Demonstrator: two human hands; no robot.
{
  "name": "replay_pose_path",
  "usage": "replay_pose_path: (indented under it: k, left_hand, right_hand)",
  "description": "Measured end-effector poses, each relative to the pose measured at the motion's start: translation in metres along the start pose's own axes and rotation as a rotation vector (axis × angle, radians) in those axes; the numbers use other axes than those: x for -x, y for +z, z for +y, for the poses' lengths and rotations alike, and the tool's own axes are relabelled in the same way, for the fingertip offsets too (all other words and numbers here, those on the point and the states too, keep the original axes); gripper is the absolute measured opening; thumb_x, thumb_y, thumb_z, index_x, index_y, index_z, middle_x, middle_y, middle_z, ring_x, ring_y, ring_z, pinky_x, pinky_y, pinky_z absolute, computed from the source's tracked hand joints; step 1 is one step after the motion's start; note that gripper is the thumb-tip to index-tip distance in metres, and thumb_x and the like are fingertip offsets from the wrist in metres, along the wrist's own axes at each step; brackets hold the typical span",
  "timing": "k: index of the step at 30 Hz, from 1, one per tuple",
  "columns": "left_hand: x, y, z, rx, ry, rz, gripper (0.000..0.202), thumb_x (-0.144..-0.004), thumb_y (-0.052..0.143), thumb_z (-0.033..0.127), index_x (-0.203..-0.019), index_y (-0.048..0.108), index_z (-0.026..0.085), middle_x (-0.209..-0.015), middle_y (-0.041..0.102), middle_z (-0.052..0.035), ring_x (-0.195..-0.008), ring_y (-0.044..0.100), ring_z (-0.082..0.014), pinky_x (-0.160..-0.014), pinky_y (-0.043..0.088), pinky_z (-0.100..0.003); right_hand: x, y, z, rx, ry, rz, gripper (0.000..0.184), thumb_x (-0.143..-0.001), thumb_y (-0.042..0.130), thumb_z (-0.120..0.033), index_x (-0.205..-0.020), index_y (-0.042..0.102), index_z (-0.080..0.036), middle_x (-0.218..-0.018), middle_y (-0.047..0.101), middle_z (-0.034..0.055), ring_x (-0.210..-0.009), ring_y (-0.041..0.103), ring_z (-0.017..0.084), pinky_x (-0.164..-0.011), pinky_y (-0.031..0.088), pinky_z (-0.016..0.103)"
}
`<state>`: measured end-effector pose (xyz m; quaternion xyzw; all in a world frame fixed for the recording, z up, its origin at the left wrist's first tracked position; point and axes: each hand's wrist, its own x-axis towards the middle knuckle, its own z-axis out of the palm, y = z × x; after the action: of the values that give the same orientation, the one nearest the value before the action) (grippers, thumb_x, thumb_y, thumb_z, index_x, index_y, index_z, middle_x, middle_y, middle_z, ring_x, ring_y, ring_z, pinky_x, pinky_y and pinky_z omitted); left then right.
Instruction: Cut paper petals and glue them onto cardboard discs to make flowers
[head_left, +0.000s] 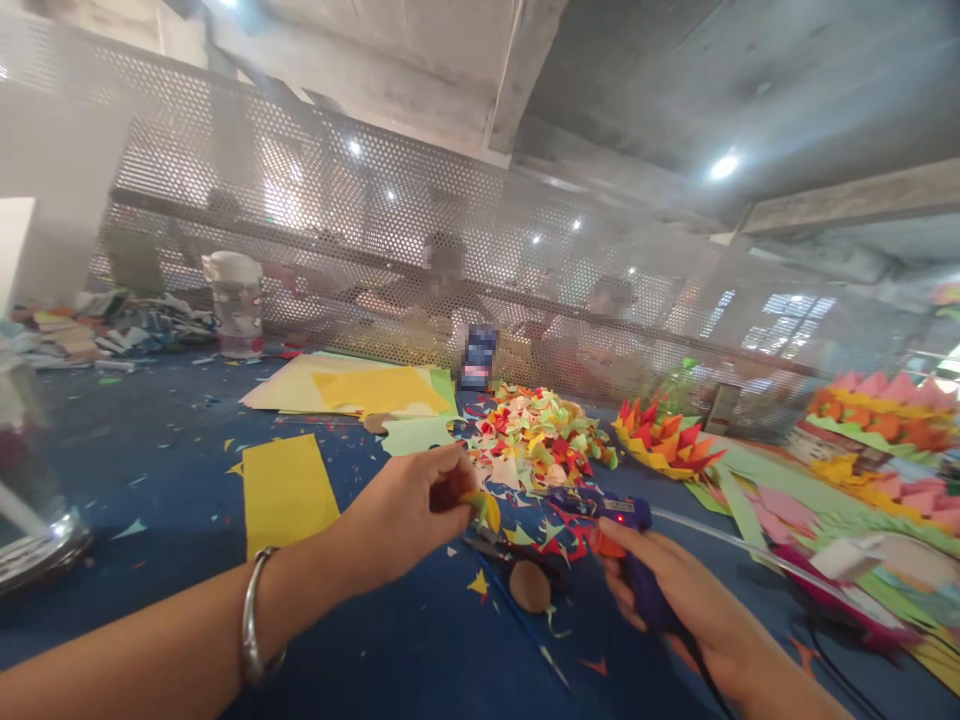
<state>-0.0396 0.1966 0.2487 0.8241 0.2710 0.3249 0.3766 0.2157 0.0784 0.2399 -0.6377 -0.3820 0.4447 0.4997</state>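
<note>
My left hand [409,505], with a metal bangle on its wrist, pinches a small folded yellow and green paper piece [484,508] above the blue table [150,470]. My right hand [675,590] is wrapped round the handle of a blue glue gun [626,530] with an orange trigger. The gun's nozzle points left toward the paper piece, a short gap away. A clear glue stick [720,535] sticks out of the gun's back. Below the hands lie paper scraps and a small brown round object [529,586].
A heap of small coloured paper cutouts [544,430] lies beyond the hands. Yellow paper sheets [289,490] lie at left, a white-lidded jar [236,305] at back left. Paper flower crafts [667,440] and green sheets fill the right. People sit behind a perforated metal screen [450,270].
</note>
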Motion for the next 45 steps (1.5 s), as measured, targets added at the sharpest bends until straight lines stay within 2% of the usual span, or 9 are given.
replay_pose_path:
  k: [6,13,18,20,22,26,31,41,45]
  left_hand:
    - [-0.003,0.002,-0.013,0.098,-0.076,0.008,0.014,-0.073,0.065,0.029,-0.076,0.056,0.019,-0.063,0.057,0.0034,-0.058,0.050,-0.0108,-0.054,0.038,-0.025]
    - [-0.002,0.004,-0.004,0.320,-0.177,-0.045,0.016,-0.072,0.065,0.029,-0.075,0.053,0.018,-0.065,0.067,0.0009,-0.059,0.060,-0.0123,-0.061,0.048,-0.027]
    - [-0.001,0.006,-0.005,0.372,-0.183,-0.057,0.017,-0.072,0.067,0.028,-0.073,0.054,0.018,-0.062,0.065,0.0016,-0.056,0.059,-0.0117,-0.058,0.048,-0.027]
    - [0.000,0.007,-0.005,0.367,-0.189,-0.060,0.016,-0.073,0.067,0.027,-0.073,0.054,0.018,-0.061,0.065,0.0023,-0.056,0.059,-0.0114,-0.058,0.048,-0.026]
    - [0.000,0.008,-0.003,0.366,-0.196,-0.062,0.016,-0.074,0.067,0.028,-0.074,0.054,0.018,-0.061,0.065,0.0030,-0.056,0.060,-0.0112,-0.058,0.048,-0.026]
    - [0.000,0.011,-0.002,0.365,-0.188,-0.042,0.016,-0.074,0.066,0.030,-0.074,0.054,0.018,-0.061,0.065,0.0031,-0.055,0.060,-0.0112,-0.057,0.048,-0.025]
    - [-0.001,0.010,-0.008,0.297,-0.182,0.010,0.014,-0.078,0.062,0.031,-0.074,0.054,0.019,-0.061,0.067,0.0013,-0.054,0.062,-0.0129,-0.053,0.047,-0.026]
    - [-0.002,0.003,0.001,0.269,-0.230,-0.014,0.041,-0.088,0.049,0.052,-0.067,0.057,0.017,-0.059,0.062,0.0008,-0.056,0.061,-0.0124,-0.053,0.044,-0.023]
    - [-0.005,-0.002,-0.001,0.176,-0.136,-0.008,0.033,-0.084,0.059,0.046,-0.071,0.061,0.017,-0.062,0.059,0.0024,-0.058,0.052,-0.0099,-0.055,0.038,-0.023]
  right_hand:
    - [-0.018,-0.005,-0.011,0.086,0.106,-0.047,0.034,-0.084,0.063,-0.045,-0.067,0.055,-0.017,-0.056,0.054,-0.0034,-0.040,0.047,0.007,-0.034,0.033,0.015]
    - [-0.025,-0.005,-0.015,0.383,0.056,0.039,0.041,-0.080,0.063,-0.054,-0.062,0.054,-0.018,-0.054,0.057,-0.0014,-0.039,0.054,0.012,-0.034,0.039,0.020]
    - [-0.024,-0.016,-0.017,0.635,-0.104,0.147,0.045,-0.074,0.068,-0.053,-0.049,0.051,-0.020,-0.042,0.046,-0.0043,-0.040,0.046,0.012,-0.038,0.033,0.021]
    - [-0.018,-0.012,-0.020,0.729,-0.218,0.200,0.034,-0.075,0.069,-0.050,-0.058,0.060,-0.022,-0.048,0.054,-0.0029,-0.047,0.049,0.015,-0.045,0.036,0.024]
    - [-0.010,0.002,-0.024,0.917,-0.449,0.202,0.031,-0.084,0.060,-0.050,-0.070,0.064,-0.023,-0.062,0.064,0.0004,-0.057,0.058,0.018,-0.055,0.043,0.028]
    - [0.001,0.046,-0.032,0.863,-0.589,-0.057,0.032,-0.093,0.050,-0.046,-0.079,0.064,-0.021,-0.066,0.063,0.0010,-0.057,0.057,0.016,-0.054,0.044,0.026]
    - [-0.008,0.081,-0.032,0.854,-0.710,-0.105,0.028,-0.091,0.055,-0.043,-0.078,0.063,-0.020,-0.068,0.060,0.0000,-0.060,0.054,0.015,-0.054,0.040,0.025]
    - [-0.014,0.082,-0.023,0.843,-0.830,-0.090,0.029,-0.096,0.047,-0.029,-0.069,0.053,-0.020,-0.065,0.053,-0.0018,-0.059,0.049,0.014,-0.057,0.037,0.025]
    - [-0.015,0.079,-0.020,0.780,-0.802,-0.129,0.028,-0.095,0.049,-0.029,-0.069,0.054,-0.020,-0.063,0.052,-0.0027,-0.058,0.048,0.013,-0.056,0.036,0.025]
